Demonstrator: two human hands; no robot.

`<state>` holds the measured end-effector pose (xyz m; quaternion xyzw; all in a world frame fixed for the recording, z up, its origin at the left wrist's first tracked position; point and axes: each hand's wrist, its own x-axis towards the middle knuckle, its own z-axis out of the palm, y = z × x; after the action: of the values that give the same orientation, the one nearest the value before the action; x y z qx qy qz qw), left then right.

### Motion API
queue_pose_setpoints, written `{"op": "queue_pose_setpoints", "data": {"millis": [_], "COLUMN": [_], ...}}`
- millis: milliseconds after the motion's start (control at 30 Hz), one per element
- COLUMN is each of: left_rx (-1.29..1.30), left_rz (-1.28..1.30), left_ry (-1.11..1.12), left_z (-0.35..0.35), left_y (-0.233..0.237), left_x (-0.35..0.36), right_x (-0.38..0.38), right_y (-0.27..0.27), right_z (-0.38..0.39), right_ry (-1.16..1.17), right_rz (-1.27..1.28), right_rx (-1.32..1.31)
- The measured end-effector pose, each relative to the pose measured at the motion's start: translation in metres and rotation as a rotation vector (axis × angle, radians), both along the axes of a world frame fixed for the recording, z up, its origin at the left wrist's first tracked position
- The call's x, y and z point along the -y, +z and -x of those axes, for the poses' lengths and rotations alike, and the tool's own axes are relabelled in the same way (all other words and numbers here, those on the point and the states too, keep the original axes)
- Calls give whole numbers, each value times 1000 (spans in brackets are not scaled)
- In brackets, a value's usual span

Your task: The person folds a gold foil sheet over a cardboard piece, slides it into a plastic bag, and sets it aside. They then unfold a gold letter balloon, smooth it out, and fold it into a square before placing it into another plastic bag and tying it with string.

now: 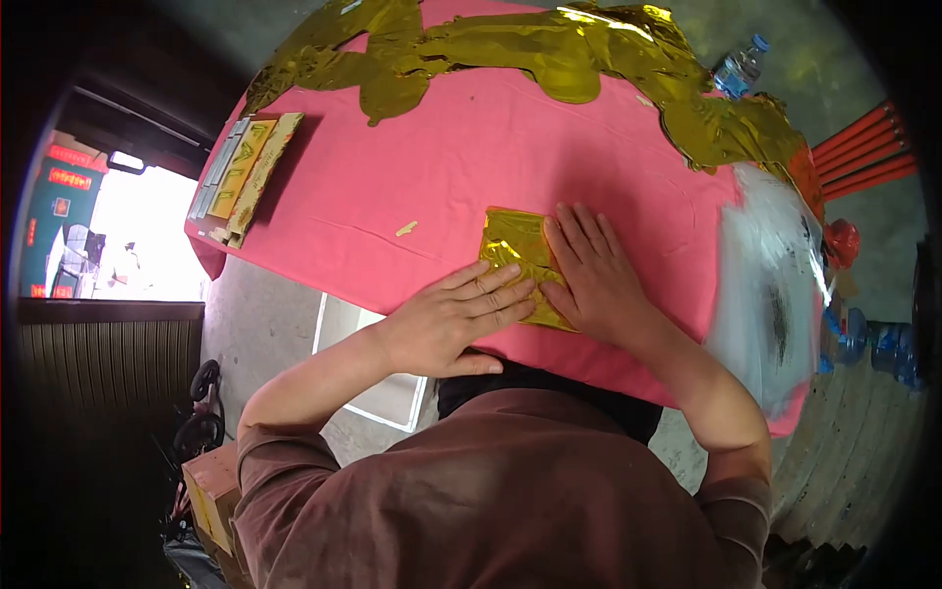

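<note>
A square of shiny gold foil (pixel 512 228) lies on the pink cloth (pixel 412 167) near the table's front edge. My left hand (pixel 461 312) rests flat across its lower left part, fingers stretched out to the right. On the foil's right side lies my right hand (pixel 594 270), palm down, with the fingers pointing away from me. Both hands touch the foil and cover part of it. Whether anything lies under the foil is hidden.
Large crumpled gold foil sheets (pixel 491 47) run along the far edge. A stack of boards (pixel 245 177) sits at the left, clear plastic (pixel 765 294) at the right. A water bottle (pixel 741 67) stands far right. A white tray (pixel 392 398) is below the front edge.
</note>
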<state>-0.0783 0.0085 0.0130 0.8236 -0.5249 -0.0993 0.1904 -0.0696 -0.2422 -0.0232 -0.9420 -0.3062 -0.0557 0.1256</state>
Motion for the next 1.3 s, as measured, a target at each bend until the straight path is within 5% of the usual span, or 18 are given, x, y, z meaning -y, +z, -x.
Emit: {"op": "queue_pose_setpoints", "data": {"millis": [167,233,267,333,667,1300], "left_rx": [-109,-89,-83,97,-11,533], "left_rz": [302,442,442,521,186,-104], "left_ry": [88,478,480,409,184,-197], "left_z": [-27,-41,-50,-67,-101,-101], "left_y": [3,0,0,-2,3,8], "left_x": [-18,-18,-14,-3,0,9], "right_x": [0,-1,-1,-1,-1,0], "right_y": [2,3,4,3,4,3], "right_z": [0,0,-1,-1,-1,0], "right_ry": [-21,-24,-31,-29,-27,-42], "right_rz": [11,22,36,44,43,9], "right_rx": [-50,-61,-75,-69,-66,-39]}}
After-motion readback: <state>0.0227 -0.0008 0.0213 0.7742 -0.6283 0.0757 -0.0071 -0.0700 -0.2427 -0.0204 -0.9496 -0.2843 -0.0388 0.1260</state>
